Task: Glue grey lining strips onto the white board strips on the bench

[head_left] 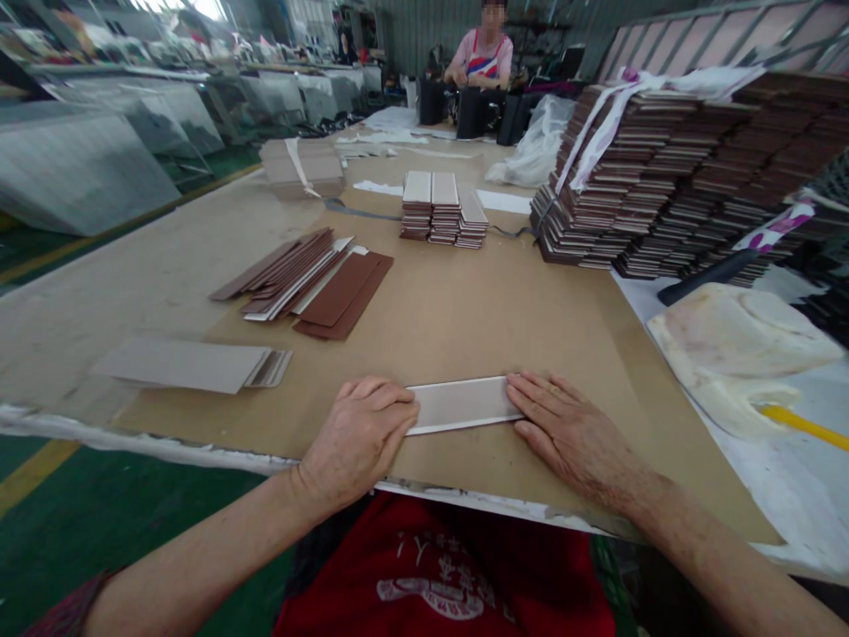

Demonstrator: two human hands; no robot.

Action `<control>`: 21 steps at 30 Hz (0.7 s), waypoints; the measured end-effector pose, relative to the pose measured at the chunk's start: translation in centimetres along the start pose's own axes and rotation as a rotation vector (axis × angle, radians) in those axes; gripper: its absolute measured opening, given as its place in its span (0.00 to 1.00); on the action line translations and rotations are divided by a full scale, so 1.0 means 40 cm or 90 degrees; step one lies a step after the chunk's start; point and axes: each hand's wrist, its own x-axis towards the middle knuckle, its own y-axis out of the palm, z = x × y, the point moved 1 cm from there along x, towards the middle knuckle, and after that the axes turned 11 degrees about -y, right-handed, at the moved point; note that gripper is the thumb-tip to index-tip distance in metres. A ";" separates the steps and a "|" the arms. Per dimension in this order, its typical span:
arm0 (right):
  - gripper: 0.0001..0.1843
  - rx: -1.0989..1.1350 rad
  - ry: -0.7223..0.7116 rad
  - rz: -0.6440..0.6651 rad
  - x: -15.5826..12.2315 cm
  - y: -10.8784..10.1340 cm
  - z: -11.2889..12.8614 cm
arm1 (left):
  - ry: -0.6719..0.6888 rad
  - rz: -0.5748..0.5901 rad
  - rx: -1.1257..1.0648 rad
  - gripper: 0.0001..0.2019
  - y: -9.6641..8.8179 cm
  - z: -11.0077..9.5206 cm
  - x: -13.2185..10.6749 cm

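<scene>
A narrow grey board [464,404] with white edges lies flat on the brown-paper-covered table in front of me. Over its left end my left hand [362,433] is closed, fingers bent and pressed together, with the thumb along the near side. My right hand [563,429] rests on the other end, fingers stretched out flat and the thumb low by the near edge. Both ends of the board are hidden under the hands. To the left lies a fanned pile of grey strips [186,364]. Farther back are brown strips [345,292] in a loose, spread-out heap.
Short stacks of finished-looking boards [431,208] stand ahead, and a tied grey bundle [302,168] sits at back left. A tall stack of brown pieces [637,177] rises on the right, near a whitish plastic container [736,354] with a yellow handle [806,426]. A person [484,53] works at the far end.
</scene>
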 end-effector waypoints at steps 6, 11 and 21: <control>0.27 -0.031 -0.015 -0.035 -0.014 0.033 -0.005 | -0.030 0.065 -0.119 0.07 -0.053 0.042 0.008; 0.26 -0.022 -0.018 -0.057 -0.017 0.040 -0.006 | 0.019 0.037 -0.081 0.12 -0.044 0.034 -0.021; 0.28 0.164 0.042 -0.024 0.008 0.011 -0.039 | -0.011 0.040 -0.031 0.10 -0.017 0.041 -0.011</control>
